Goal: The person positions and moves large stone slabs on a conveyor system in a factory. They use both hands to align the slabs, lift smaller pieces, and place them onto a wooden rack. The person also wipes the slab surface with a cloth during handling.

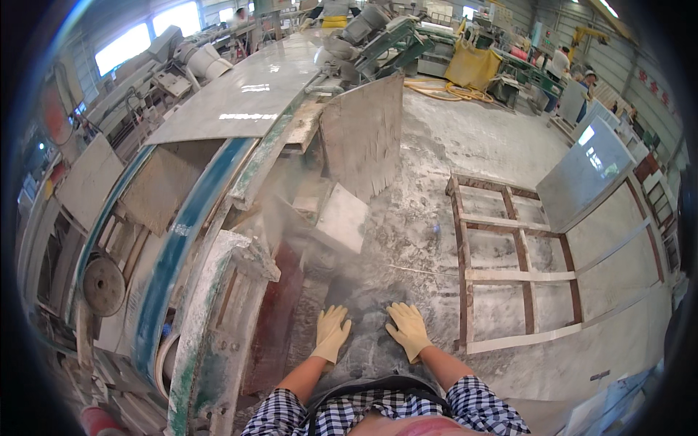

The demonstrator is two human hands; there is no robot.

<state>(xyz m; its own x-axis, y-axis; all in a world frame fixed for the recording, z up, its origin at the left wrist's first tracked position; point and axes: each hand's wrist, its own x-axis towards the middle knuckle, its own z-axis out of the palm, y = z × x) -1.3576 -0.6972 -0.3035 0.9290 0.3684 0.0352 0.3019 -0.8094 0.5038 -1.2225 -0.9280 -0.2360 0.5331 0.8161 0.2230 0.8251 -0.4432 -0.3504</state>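
Note:
My left hand (332, 333) and my right hand (408, 330) both wear pale yellow rubber gloves. They are stretched out in front of me, palms down, fingers spread, and neither holds anything. Dark clothing (363, 356) lies just beneath and between them. To the left of my left hand stands a dark red panel (276, 312) beside the machine's crusted frame (218, 312). Ahead of the hands a pale square slab (343, 218) leans by the machine's side.
On the left a long machine carries a large glossy slab (254, 80) beside a blue belt (193, 229). A wooden frame (520, 276) stands on the right, with a polished slab (587, 174) behind it. Yellow hose (454, 91) lies on the dusty floor. People (585, 87) stand far off.

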